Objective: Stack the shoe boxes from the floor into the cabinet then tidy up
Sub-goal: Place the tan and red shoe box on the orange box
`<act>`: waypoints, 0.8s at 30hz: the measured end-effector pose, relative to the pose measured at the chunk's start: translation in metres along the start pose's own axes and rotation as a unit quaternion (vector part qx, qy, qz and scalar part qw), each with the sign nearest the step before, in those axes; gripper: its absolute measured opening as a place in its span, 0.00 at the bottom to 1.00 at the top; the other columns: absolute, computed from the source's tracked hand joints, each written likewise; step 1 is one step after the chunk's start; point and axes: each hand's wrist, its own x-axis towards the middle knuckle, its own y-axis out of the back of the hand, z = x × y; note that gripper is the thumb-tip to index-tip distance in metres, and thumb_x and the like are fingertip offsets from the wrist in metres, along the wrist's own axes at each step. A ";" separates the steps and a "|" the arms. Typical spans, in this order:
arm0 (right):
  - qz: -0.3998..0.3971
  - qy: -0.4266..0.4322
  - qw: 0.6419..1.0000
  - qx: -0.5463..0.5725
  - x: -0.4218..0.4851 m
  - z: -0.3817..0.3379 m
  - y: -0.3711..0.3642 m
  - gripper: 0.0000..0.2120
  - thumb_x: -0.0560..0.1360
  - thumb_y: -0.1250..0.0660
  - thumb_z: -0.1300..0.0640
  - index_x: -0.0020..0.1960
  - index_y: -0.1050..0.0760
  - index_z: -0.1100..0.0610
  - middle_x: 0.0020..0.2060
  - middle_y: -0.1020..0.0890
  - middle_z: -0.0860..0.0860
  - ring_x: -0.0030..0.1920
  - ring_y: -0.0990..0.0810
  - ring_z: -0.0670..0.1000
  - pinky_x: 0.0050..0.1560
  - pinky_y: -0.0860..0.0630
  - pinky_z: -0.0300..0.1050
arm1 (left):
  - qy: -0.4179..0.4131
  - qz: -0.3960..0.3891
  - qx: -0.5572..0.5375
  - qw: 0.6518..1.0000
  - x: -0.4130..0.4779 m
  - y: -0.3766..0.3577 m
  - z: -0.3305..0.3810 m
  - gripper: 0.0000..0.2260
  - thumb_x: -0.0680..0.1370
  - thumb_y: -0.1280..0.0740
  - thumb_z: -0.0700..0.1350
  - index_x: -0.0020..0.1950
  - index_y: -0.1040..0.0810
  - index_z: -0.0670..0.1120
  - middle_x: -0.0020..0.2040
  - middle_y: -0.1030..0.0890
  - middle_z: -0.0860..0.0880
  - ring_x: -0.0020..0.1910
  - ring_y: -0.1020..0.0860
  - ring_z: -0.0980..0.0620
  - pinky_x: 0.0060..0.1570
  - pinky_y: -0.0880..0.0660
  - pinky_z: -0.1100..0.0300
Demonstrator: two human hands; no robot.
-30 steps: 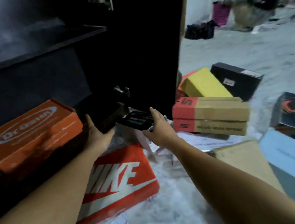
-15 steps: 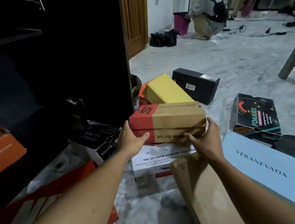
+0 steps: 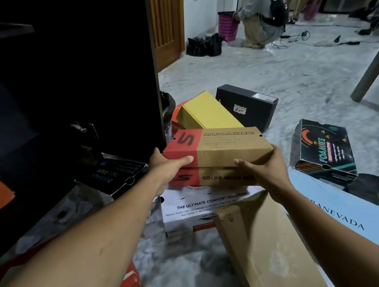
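The grip is a double one: the left hand (image 3: 166, 167) holds the red end of the Skechers box (image 3: 227, 148), with the thumb laid on its front side, and the right hand (image 3: 262, 170) clasps the brown end at the near corner. The long axis of the box runs from left to right between the two hands. The box sits on top of a white box (image 3: 203, 203) on the floor (image 3: 295, 78). The dark cabinet (image 3: 81, 85) lies to the left, so the left hand is the nearer one. I judge that the box must travel leftward, red end first.
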 end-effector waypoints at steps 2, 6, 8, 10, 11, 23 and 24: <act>0.032 0.014 0.999 0.013 -0.012 -0.003 0.007 0.47 0.55 0.14 0.48 0.66 0.36 0.52 0.57 0.24 0.46 0.58 0.22 0.46 0.57 0.19 0.54 | -0.013 -0.004 -0.010 1.000 -0.013 0.002 0.004 0.64 0.48 0.16 0.64 0.78 0.40 0.46 0.67 0.25 0.48 0.65 0.24 0.48 0.63 0.25 0.53; 0.081 0.037 0.996 0.014 -0.041 -0.012 0.020 0.52 0.56 0.14 0.51 0.71 0.40 0.54 0.61 0.27 0.48 0.61 0.25 0.47 0.61 0.26 0.43 | -0.051 -0.023 0.026 0.998 -0.043 0.007 0.013 0.67 0.53 0.14 0.56 0.82 0.52 0.47 0.76 0.37 0.46 0.74 0.35 0.47 0.72 0.32 0.48; 0.096 0.049 0.994 0.024 -0.054 -0.020 0.023 0.54 0.55 0.14 0.51 0.72 0.41 0.55 0.62 0.28 0.48 0.62 0.26 0.47 0.63 0.27 0.43 | -0.074 -0.013 0.040 0.996 -0.054 0.014 0.015 0.64 0.57 0.14 0.51 0.82 0.52 0.46 0.77 0.40 0.46 0.76 0.38 0.47 0.74 0.35 0.49; 0.102 0.054 0.993 0.036 -0.067 -0.031 0.021 0.52 0.56 0.14 0.54 0.72 0.41 0.56 0.61 0.28 0.48 0.61 0.26 0.46 0.63 0.27 0.42 | -0.091 0.000 0.055 0.994 -0.068 0.027 0.018 0.64 0.56 0.14 0.51 0.82 0.51 0.47 0.77 0.40 0.47 0.76 0.38 0.47 0.74 0.35 0.49; 0.103 0.057 0.992 0.042 -0.072 -0.038 0.019 0.51 0.57 0.14 0.55 0.71 0.40 0.57 0.60 0.28 0.48 0.60 0.26 0.46 0.63 0.27 0.42 | -0.099 0.007 0.066 0.993 -0.074 0.035 0.020 0.64 0.56 0.14 0.52 0.82 0.51 0.47 0.77 0.39 0.47 0.76 0.38 0.47 0.74 0.35 0.49; 0.116 0.044 0.988 0.093 -0.129 -0.072 -0.007 0.49 0.55 0.14 0.59 0.68 0.39 0.57 0.62 0.26 0.58 0.58 0.25 0.52 0.62 0.28 0.45 | -0.111 -0.027 0.029 0.993 -0.123 0.101 0.015 0.38 0.53 0.15 0.56 0.61 0.22 0.53 0.59 0.18 0.50 0.55 0.18 0.54 0.58 0.20 0.52; 0.116 0.048 0.988 0.091 -0.130 -0.071 -0.008 0.48 0.55 0.14 0.58 0.66 0.39 0.56 0.61 0.26 0.57 0.58 0.25 0.52 0.62 0.28 0.44 | -0.117 -0.023 0.023 0.993 -0.122 0.103 0.012 0.40 0.52 0.16 0.58 0.61 0.21 0.53 0.58 0.18 0.51 0.55 0.18 0.54 0.57 0.20 0.52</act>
